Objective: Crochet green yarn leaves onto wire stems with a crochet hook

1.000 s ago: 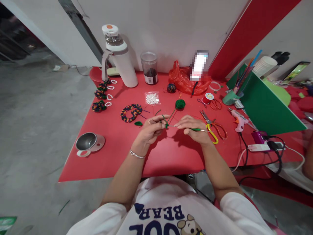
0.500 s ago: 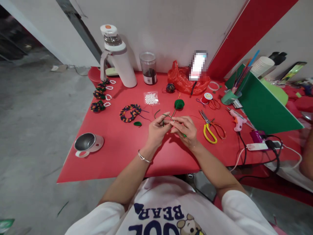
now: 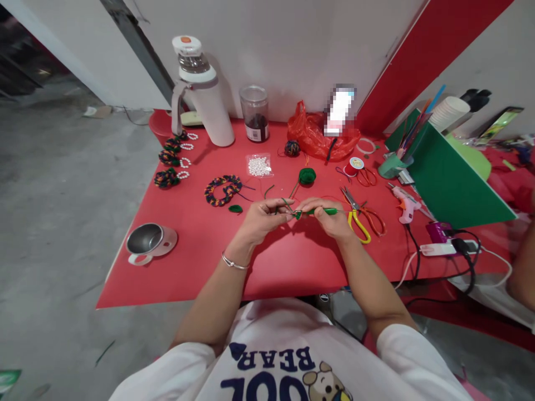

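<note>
Over the red table [image 3: 200, 278], my right hand [image 3: 334, 221] is closed around a crochet hook with a green handle [image 3: 328, 211]. Its metal tip points left, at a small piece of green crochet [image 3: 297, 215]. My left hand [image 3: 261, 220] pinches that piece, and green yarn runs over its fingers. The strand leads back to a ball of green yarn [image 3: 307, 176] just beyond my hands. Left of my left hand lie a small green crocheted leaf [image 3: 235, 209] and a multicoloured crocheted loop [image 3: 217, 199].
Yellow-handled scissors [image 3: 358, 225], a pink glue gun [image 3: 406, 204] and a power strip [image 3: 438, 248] lie to the right. A mug [image 3: 167, 240] stands at left. Behind are a bag of white beads [image 3: 259, 165], a bottle [image 3: 209, 106], a jar [image 3: 254, 117] and a red plastic bag [image 3: 309, 139].
My right hand has turned and shifted slightly right, so the hook now lies level with its green handle showing. My left hand has moved a little left.
</note>
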{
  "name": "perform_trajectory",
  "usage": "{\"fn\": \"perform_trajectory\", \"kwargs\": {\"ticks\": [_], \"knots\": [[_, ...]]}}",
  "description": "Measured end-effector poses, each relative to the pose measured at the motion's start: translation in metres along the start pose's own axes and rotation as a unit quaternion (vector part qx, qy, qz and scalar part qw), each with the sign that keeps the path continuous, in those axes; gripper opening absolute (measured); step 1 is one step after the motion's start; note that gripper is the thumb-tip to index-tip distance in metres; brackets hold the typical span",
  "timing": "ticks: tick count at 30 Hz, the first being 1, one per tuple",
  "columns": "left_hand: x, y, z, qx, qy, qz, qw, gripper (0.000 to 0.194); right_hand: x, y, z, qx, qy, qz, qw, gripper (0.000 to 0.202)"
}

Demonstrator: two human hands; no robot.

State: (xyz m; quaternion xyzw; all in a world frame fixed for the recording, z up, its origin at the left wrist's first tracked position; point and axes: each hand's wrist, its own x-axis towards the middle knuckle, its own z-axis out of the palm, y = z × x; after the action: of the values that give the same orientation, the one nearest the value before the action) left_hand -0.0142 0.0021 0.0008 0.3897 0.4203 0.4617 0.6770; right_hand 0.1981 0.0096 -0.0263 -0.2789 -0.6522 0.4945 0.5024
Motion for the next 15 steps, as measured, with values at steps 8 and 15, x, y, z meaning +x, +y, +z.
{"fn": "perform_trajectory", "kwargs": {"ticks": [8,15], "knots": [[-0.001,0.001,-0.001,-0.002,0.003,0.005,1.0,0.035,-0.003,0.011,-0.008,0.024,-0.014,0.006,1.0,0.035],[0.0,-0.002,-0.005,0.011,0.014,0.005,1.0,0.038,-0.002,-0.002,-0.012,-0.004,-0.043,0.017,0.999,0.037]]}}
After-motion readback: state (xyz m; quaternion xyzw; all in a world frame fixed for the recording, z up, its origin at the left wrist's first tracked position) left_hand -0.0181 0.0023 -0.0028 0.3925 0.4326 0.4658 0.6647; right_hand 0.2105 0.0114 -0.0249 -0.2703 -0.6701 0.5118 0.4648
